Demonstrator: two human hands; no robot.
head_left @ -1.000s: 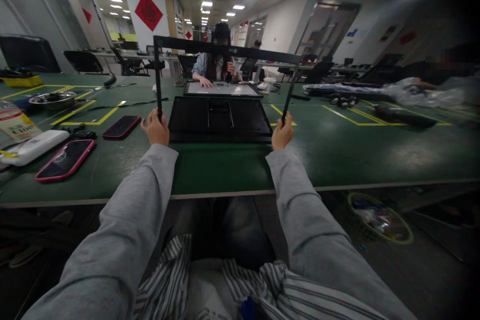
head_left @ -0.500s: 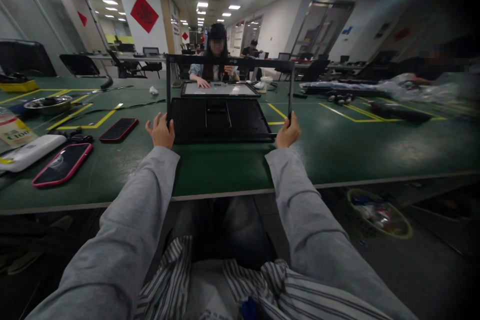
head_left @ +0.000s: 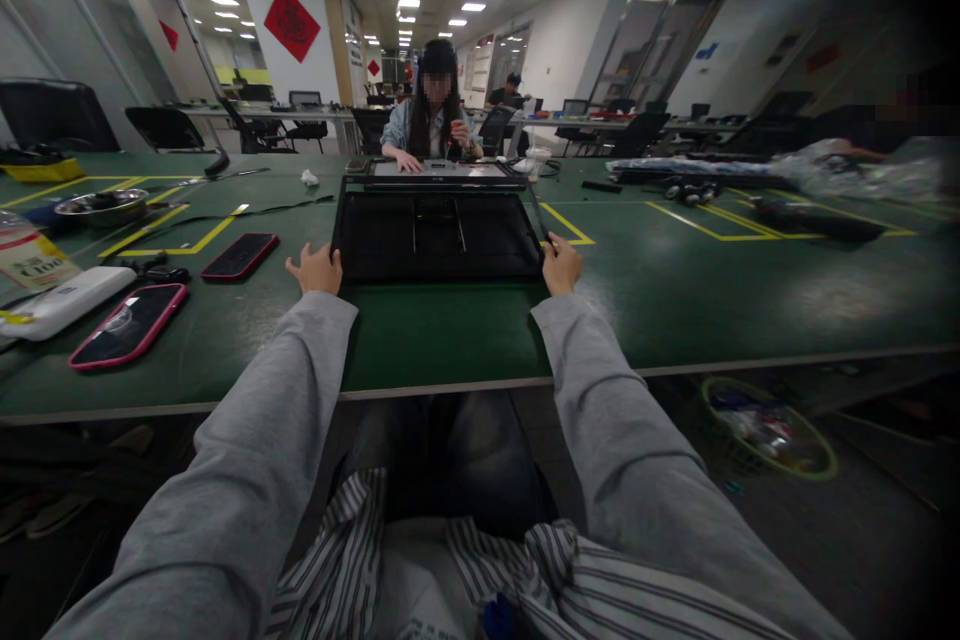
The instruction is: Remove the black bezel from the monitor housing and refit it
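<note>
Black plastic panel (head_left: pixel 375 235), glossy tabletop (head_left: pixel 450 335), shiny metal bowl (head_left: pixel 101 208)

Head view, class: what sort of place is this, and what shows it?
Probably an office workspace for bench work: a long green table with yellow lines, a black panel on it, and office chairs behind.
</note>
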